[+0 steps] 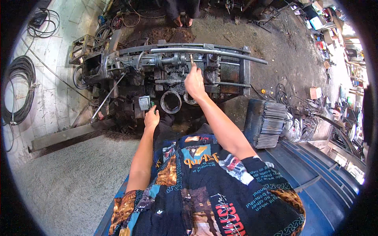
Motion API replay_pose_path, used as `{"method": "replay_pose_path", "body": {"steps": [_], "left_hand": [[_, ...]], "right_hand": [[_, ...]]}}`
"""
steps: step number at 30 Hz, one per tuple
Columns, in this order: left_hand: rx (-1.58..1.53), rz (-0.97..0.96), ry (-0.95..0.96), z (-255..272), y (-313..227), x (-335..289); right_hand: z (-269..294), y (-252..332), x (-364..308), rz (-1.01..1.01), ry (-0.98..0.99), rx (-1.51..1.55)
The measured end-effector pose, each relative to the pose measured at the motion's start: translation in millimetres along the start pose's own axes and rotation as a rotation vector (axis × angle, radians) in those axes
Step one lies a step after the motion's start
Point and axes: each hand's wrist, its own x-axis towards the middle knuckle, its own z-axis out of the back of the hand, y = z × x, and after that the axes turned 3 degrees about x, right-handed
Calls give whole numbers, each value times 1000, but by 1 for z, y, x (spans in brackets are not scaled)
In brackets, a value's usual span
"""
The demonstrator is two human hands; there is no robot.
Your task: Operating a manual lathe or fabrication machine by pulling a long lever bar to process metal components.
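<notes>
A dark, greasy metal machine like a lathe [169,59] lies crosswise in front of me. My right hand [194,83] reaches over its middle, its fingers closed on a slim stick-like tool [191,58] with a tan tip pointing away beside the round shaft. Most of that tool is hidden in the fist. My left hand [151,118] is at the machine's near side, fingers curled at a small green part [152,104] next to a grey metal box [144,103]. To the right of that hand sits a round metal cup [171,102] with a pale, speckled inside.
A long metal bar [208,51] lies across the machine's far side. A thin rod [108,96] slants out at left. Stacked metal plates [271,124] stand at right, near blue metal panels [311,173]. Coiled cable [19,90] hangs at left. Another person's feet [183,21] show beyond.
</notes>
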Motion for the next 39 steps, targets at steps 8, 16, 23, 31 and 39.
{"method": "replay_pose_path", "body": {"steps": [8,16,23,31,39], "left_hand": [[-5,-31,9,2,5,5],[19,-23,56,4,-1,3],[4,-30,30,5,3,3],[7,-3,47,10,-2,0],[20,32,50,10,0,0]], "right_hand": [[-4,-15,-37,-34,187,-98],[5,-3,-5,-76,95,-142],[7,-5,-23,-18,119,-81],[3,5,1,-43,63,-86],[-7,-34,-45,-11,185,-138]]}}
